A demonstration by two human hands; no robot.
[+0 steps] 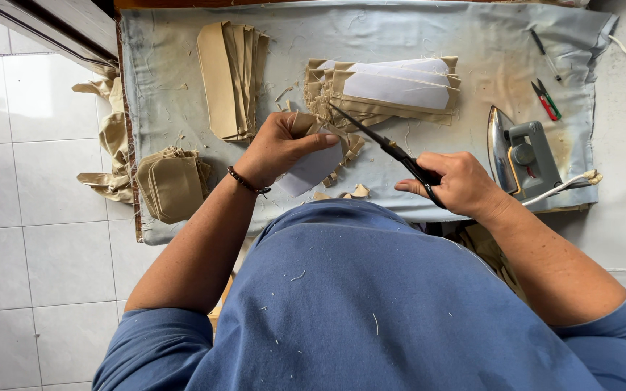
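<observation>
Cloth is what we hold: a small tan piece with a white lining (313, 165), lifted a little above the near edge of the ironing table (182, 72), close to our body. Our left hand (277, 148) pinches it, with the thumb lying flat across the white side and the other fingers curled shut behind the tan side. We think we hold it up like this so the blades can get at its edge.

Our right hand (458, 185) is closed around the handles of the black scissors (389, 148). The fingers are wrapped tight, and the blades look shut or almost shut, with the tip pointing at the top of the piece. Little tan scraps (353, 192) lie on the grey cover just under our hands.

A stack of tan pieces with white lining (393, 90) sits toward the far edge, in the middle. Another tan stack (230, 76) sits left of it. A third stack (172, 185) rests at the near left corner, and loose tan cloth (110, 137) hangs off the left edge. An iron (523, 156) lies on its side near the right edge, and small red and green snips (545, 100) lie beyond it.
</observation>
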